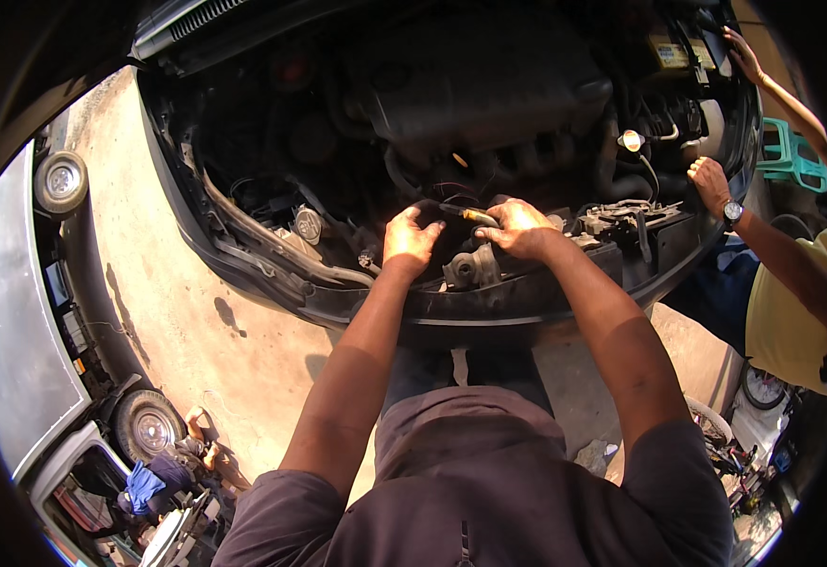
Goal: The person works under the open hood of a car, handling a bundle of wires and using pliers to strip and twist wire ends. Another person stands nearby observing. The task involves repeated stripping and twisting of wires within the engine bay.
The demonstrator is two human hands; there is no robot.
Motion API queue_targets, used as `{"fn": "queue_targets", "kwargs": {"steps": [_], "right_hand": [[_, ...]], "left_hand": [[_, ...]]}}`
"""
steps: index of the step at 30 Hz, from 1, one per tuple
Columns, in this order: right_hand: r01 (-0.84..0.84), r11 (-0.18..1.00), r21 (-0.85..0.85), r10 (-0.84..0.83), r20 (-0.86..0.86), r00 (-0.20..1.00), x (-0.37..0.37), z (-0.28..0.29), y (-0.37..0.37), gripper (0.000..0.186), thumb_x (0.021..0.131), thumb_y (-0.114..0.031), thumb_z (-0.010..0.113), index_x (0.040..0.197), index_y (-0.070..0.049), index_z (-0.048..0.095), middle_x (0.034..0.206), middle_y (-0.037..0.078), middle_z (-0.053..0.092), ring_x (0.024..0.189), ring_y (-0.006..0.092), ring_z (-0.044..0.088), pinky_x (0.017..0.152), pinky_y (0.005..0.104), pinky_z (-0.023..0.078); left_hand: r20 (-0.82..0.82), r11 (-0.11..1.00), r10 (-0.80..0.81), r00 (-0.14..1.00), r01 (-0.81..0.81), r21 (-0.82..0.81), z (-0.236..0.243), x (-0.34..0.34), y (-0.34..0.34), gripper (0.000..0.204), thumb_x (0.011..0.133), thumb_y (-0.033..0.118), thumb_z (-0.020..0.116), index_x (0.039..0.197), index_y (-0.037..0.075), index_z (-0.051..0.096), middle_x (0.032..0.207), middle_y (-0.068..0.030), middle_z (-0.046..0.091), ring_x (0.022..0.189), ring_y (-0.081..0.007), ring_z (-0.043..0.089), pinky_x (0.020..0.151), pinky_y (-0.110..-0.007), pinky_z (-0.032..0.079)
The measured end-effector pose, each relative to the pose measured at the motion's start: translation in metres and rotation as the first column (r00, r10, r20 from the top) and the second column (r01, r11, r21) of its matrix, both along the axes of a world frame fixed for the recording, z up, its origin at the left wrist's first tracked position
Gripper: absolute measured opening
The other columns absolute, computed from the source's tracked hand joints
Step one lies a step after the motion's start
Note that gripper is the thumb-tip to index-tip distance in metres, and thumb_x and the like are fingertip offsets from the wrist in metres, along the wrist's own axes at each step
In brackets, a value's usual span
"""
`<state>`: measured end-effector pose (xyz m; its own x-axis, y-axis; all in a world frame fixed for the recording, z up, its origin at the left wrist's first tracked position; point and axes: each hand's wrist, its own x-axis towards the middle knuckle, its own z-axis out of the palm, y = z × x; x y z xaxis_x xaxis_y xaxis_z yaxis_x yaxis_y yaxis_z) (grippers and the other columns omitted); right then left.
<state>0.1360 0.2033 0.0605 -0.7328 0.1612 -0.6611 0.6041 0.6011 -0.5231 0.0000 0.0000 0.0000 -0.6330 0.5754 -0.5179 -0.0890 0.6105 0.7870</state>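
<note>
I lean over an open engine bay of a dark car. My left hand (412, 241) grips the dark end of a slim piece (454, 209) among thin wires. My right hand (519, 229) holds its other end, with a yellowish band and pale sleeve (474, 216). Behind my hands is a black engine cover (489, 85); just below them, a metal bracket (465, 270) sits by the front edge of the bay.
A co-worker's watched hand (711, 189) rests at the bay's right side, another higher up. Green plastic stools (806, 161) and bicycles (758, 387) are at the right. A silver vehicle (21, 321) stands left, a person (172, 477) down beside it.
</note>
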Motion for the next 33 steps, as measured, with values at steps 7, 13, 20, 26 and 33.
{"fn": "queue_targets", "kwargs": {"steps": [7, 13, 20, 26, 33], "right_hand": [[0.065, 0.997, 0.045, -0.061, -0.092, 0.994, 0.019, -0.010, 0.002, 0.040, 0.098, -0.044, 0.075, 0.110, -0.006, 0.078, 0.106, 0.021, 0.072, 0.109, 0.0406, 0.067, 0.095, 0.0496, 0.053], [-0.038, 0.974, 0.223, 0.057, -0.080, 0.995, 0.008, -0.011, -0.009, 0.029, 0.097, -0.030, 0.074, 0.116, -0.008, 0.076, 0.123, 0.019, 0.067, 0.120, 0.0393, 0.063, 0.104, 0.0491, 0.052], [-0.098, 0.955, 0.279, 0.122, -0.070, 0.990, -0.001, -0.007, -0.017, 0.024, 0.096, -0.022, 0.072, 0.115, -0.007, 0.075, 0.132, 0.017, 0.062, 0.127, 0.0377, 0.060, 0.107, 0.0504, 0.052], [-0.124, 0.960, 0.252, 0.145, -0.065, 0.987, -0.005, -0.006, -0.016, 0.025, 0.096, -0.023, 0.073, 0.115, -0.007, 0.075, 0.131, 0.018, 0.063, 0.125, 0.0388, 0.062, 0.106, 0.0504, 0.053], [-0.113, 0.993, -0.027, 0.115, 0.121, 0.986, -0.031, 0.013, 0.003, 0.031, 0.102, -0.031, 0.070, 0.119, -0.006, 0.076, 0.126, 0.020, 0.073, 0.121, 0.0361, 0.069, 0.103, 0.0472, 0.055]], "left_hand": [[-0.013, 1.000, 0.003, 1.000, -0.002, 0.019, 0.004, 0.014, 0.016, 0.026, 0.093, 0.013, 0.079, 0.114, -0.001, 0.081, 0.102, -0.0165, 0.083, 0.090, -0.0236, 0.079, 0.086, -0.034, 0.058], [-0.016, 0.997, 0.051, 0.999, -0.052, -0.056, 0.003, 0.010, 0.017, 0.028, 0.095, 0.019, 0.076, 0.113, -0.001, 0.081, 0.102, -0.0205, 0.082, 0.095, -0.0279, 0.080, 0.088, -0.037, 0.058], [-0.041, 0.997, 0.057, 0.998, -0.059, -0.058, 0.001, 0.004, 0.010, 0.028, 0.094, 0.019, 0.076, 0.114, -0.002, 0.080, 0.101, -0.0214, 0.081, 0.092, -0.0289, 0.079, 0.087, -0.038, 0.057], [0.001, 0.996, 0.078, 0.997, -0.078, -0.036, -0.005, 0.004, 0.008, 0.030, 0.095, 0.019, 0.076, 0.115, -0.002, 0.080, 0.102, -0.0222, 0.081, 0.094, -0.0299, 0.079, 0.088, -0.039, 0.057], [0.041, 0.994, 0.106, 0.994, -0.105, -0.021, -0.005, 0.005, 0.009, 0.027, 0.097, 0.013, 0.073, 0.117, -0.004, 0.079, 0.098, -0.0113, 0.082, 0.087, -0.0149, 0.070, 0.084, -0.032, 0.054]]}}
